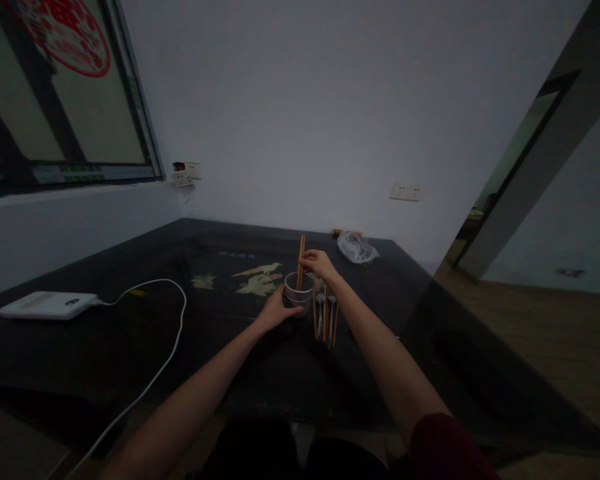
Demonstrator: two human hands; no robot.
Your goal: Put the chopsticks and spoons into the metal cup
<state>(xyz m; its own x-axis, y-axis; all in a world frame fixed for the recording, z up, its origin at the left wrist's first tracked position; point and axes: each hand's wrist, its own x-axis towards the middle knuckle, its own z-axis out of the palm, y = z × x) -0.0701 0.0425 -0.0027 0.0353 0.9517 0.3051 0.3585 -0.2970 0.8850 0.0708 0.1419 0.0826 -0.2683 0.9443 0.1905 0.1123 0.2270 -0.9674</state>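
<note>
My left hand (276,311) is wrapped round the side of a clear cup (300,295) on the dark table. Between the closed fingers of my right hand (317,263) is a pair of wooden chopsticks (301,253), held nearly upright. Their lower ends reach down into the cup's mouth; whether they touch the bottom cannot be made out. Just right of the cup, more chopsticks (325,320) lie side by side with two metal spoons (320,313). My right forearm passes over the table beside them.
A crumpled clear plastic bag (356,247) lies near the wall at the back. On the left, a white power bank (50,305) trails a white cable (184,313) over the front edge of the black table (205,373). A dark long object (475,367) lies at the right.
</note>
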